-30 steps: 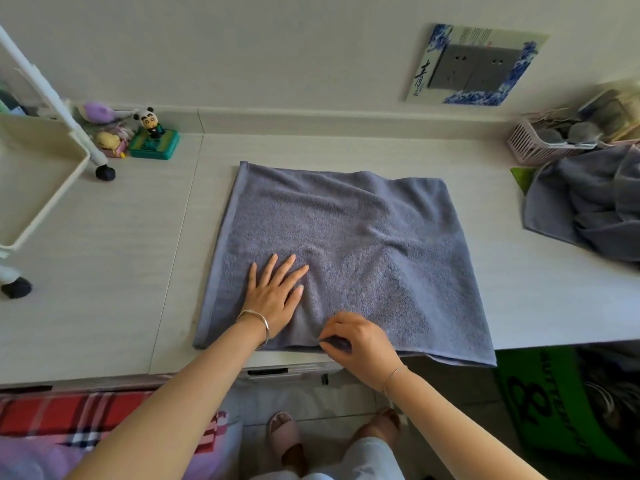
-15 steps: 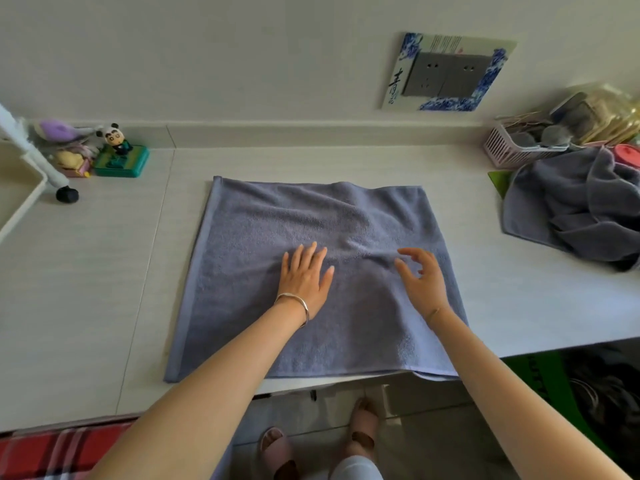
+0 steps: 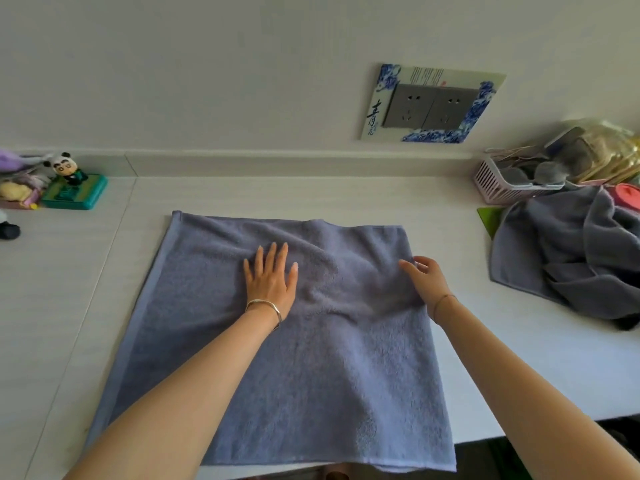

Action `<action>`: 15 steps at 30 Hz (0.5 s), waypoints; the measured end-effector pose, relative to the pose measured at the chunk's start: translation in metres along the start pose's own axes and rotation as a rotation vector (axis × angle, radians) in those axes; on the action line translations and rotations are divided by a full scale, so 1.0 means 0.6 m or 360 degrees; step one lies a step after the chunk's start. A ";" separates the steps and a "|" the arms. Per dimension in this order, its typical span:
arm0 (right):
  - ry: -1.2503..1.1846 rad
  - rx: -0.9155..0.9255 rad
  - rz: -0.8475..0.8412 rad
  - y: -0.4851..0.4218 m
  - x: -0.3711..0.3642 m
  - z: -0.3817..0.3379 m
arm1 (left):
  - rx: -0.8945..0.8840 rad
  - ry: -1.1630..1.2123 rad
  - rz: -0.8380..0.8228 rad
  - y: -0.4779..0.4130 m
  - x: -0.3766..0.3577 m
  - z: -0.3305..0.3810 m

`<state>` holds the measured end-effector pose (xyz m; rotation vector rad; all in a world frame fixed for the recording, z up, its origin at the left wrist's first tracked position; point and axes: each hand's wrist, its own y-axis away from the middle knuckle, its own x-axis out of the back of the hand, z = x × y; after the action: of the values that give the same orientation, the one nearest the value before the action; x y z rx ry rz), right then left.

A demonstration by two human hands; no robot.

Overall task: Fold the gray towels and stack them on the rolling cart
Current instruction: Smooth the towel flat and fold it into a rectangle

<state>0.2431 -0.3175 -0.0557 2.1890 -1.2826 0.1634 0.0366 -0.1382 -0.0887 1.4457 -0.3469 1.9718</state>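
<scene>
Holding grey objects (image 3: pixel 549 171) (blurred), basket (image 3: pixel 493 185), towel pile (image 3: pixel 571 258)

Soft even daylight, faint shadows, wide-angle edge distortion

Two gray towels lie before you on the desk (image 3: pixel 346 195): flat towel (image 3: pixel 311 368) centre-front, crumpled towel (image 3: pixel 568 265) right edge. One pink basket (image 3: pixel 498 188), one panda figurine (image 3: pixel 67 169).

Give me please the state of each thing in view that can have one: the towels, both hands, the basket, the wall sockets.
spread gray towel: flat on the table, creased between the hands
left hand: fingers straight, palm pressing on that towel
right hand: fingers relaxed, touching its right edge
towel pile: crumpled, not folded
pink basket: holds things
wall sockets: nothing plugged in
</scene>
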 end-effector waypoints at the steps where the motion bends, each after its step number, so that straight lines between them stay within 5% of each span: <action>1: -0.0054 -0.0075 -0.0076 -0.013 0.002 -0.002 | 0.0033 -0.0024 0.0026 -0.003 -0.006 -0.004; 8: -0.0232 -0.0404 -0.0945 -0.060 0.036 -0.039 | 0.0080 -0.0107 0.0271 -0.002 -0.026 -0.010; 15: -0.0260 -0.0357 -0.1079 -0.083 0.057 -0.072 | 0.0132 -0.0216 0.0175 -0.003 -0.024 -0.009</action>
<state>0.3102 -0.3022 -0.0283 2.3345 -0.5389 -0.4125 0.0366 -0.1390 -0.1044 1.6498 -0.4173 2.0000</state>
